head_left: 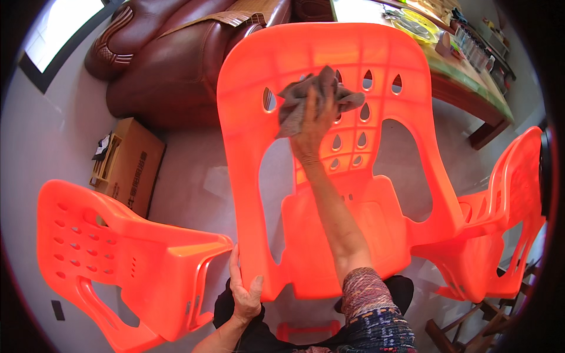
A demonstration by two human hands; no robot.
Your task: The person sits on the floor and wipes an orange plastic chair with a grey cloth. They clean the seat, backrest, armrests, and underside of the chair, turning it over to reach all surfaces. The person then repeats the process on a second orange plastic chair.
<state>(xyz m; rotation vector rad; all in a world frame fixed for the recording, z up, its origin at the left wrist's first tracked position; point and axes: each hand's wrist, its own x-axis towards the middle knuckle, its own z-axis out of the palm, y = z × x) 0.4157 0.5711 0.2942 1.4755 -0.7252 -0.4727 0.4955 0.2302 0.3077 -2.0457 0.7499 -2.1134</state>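
Note:
A bright orange plastic chair stands tipped in front of me, its pierced backrest facing up. My right hand presses a crumpled grey-brown cloth against the backrest, among the drop-shaped holes. My left hand grips the chair's near lower left edge, thumb on top. My right forearm crosses the seat, with a patterned sleeve at the elbow.
A second orange chair stands to the left, a third to the right. Behind are a brown leather armchair, a cardboard box on the pale floor and a wooden table holding dishes and jars.

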